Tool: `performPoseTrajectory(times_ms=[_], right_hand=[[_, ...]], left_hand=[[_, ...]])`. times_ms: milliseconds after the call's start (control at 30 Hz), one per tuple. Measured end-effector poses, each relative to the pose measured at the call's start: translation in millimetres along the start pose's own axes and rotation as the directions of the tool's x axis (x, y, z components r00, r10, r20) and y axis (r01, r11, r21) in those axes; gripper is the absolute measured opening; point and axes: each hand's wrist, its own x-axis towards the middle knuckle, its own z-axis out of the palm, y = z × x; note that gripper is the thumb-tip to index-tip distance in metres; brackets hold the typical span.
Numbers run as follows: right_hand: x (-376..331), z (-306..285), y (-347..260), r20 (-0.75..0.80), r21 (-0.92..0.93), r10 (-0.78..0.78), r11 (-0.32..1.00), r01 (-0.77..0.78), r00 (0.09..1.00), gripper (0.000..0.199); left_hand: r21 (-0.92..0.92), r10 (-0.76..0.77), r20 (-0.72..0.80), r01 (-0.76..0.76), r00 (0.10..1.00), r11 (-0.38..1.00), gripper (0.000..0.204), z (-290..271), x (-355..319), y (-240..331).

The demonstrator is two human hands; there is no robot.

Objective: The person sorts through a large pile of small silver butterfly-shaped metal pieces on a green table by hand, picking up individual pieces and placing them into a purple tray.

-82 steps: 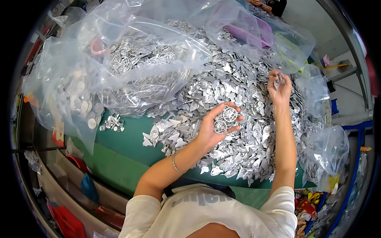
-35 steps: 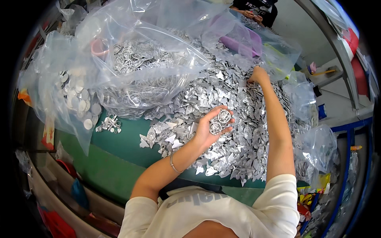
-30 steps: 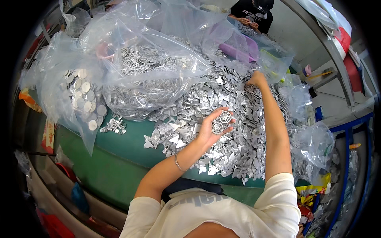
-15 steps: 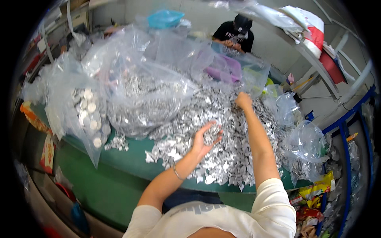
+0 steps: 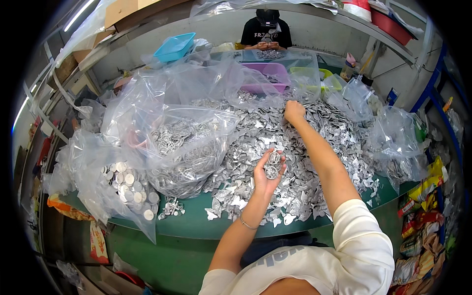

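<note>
At four o'clock from centre, my left hand [image 5: 265,181] holds metal discs [image 5: 273,164] in curled fingers, likely light, stiff, best gripped by the rims; at two o'clock, my right hand [image 5: 295,112] meets the pile [image 5: 297,172], grip hidden: can't tell.

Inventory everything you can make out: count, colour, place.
Flat metal pieces: uncountable, silver, heaped mid-table
Table: one, green, beneath them
Plastic bags: several, clear, around the heap
Metal discs: many, silver, in leftmost bag
Openwork metal pieces: many, silver, in large bag, some hand-held
Small metal parts: several, silver, table's left part
Basin: one, purple, behind heap
Tub: one, lime green, right of basin
Basket: one, blue, back left
Bin: one, red, upper right
Cardboard box: at least one, brown, upper left
Co-worker: one, black shirt, far side
Bracelet: one, silver, left wrist
Left hand: one, bare, above heap
Right hand: one, bare, heap's far part
</note>
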Motion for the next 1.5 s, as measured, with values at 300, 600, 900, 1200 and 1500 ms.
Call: performPoseTrajectory(times_ms=[300, 600, 900, 1200, 1500], right_hand=[[-63.8, -69.5, 88.1, 0.463, 0.883, -0.267, 0.214, -0.417, 0.845, 0.017], [-175.2, -99.8, 56.8, 0.447, 0.884, -0.526, 0.386, -0.265, 0.724, 0.017], [-181.6, -99.9, 62.9, 0.16, 0.986, -0.282, 0.09, -0.14, 0.946, 0.019], [-227.4, -86.3, 26.7, -0.389, 0.728, -0.237, 0.513, 0.454, 0.89, 0.019], [-235.2, -87.3, 26.8, -0.449, 0.779, -0.286, 0.338, 0.528, 0.846, 0.034]], left_hand=[[0.075, -0.044, 0.038, 0.041, 0.998, 0.996, 0.031, 5.1, -2.2, -3.1], [0.177, -0.128, -0.233, 0.171, 0.964, 0.969, 0.052, 51.5, -27.5, -15.9], [0.116, -0.124, 0.012, 0.122, 0.992, 0.986, 0.03, 17.7, -16.3, -27.6], [0.093, 0.165, -0.076, -0.158, 0.983, 0.983, 0.027, 34.4, -22.5, -73.7], [0.161, 0.397, 0.055, -0.4, 0.916, 0.902, 0.025, 40.8, -20.1, -80.9]])
